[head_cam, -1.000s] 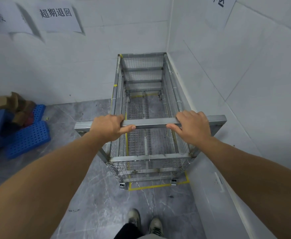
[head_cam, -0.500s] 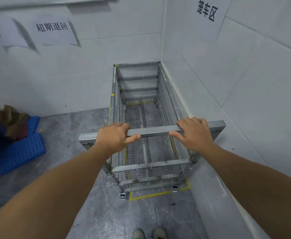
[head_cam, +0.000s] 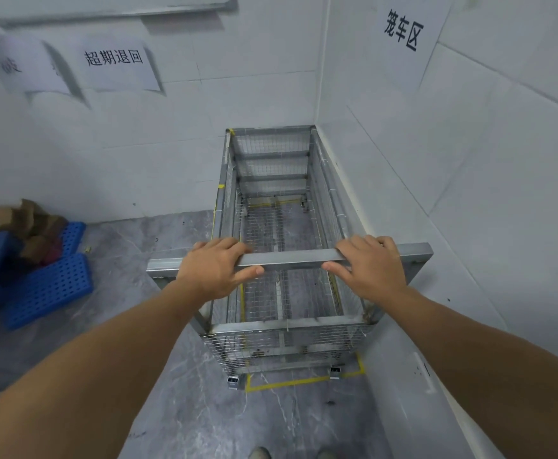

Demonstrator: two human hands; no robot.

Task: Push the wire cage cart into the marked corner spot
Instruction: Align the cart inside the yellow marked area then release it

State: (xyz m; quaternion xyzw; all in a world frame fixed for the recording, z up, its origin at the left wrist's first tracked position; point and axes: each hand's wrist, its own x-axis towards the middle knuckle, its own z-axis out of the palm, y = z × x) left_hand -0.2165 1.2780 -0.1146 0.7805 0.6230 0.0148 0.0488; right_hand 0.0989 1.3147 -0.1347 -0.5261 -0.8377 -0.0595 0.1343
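Note:
The wire cage cart [head_cam: 272,187] is a tall metal mesh box on small wheels, standing in the room's corner against the right wall and back wall. Yellow tape [head_cam: 287,383] marks a rectangle on the floor; its near edge shows just in front of the cart's wheels. My left hand [head_cam: 216,270] is wrapped over the cart's near top bar [head_cam: 291,259], thumb underneath. My right hand [head_cam: 368,266] grips the same bar further right. Both arms are stretched out.
White tiled walls close in the corner; paper signs hang on the back wall [head_cam: 115,64] and right wall [head_cam: 403,29]. Blue perforated plastic pallets [head_cam: 49,283] with cardboard scraps [head_cam: 29,226] lie at the left. My shoes [head_cam: 259,453] show at the bottom edge on grey floor.
The view has tilted upward, so more wall and less of my feet show. The cart has edged slightly deeper into the corner. Both hands stay on the bar.

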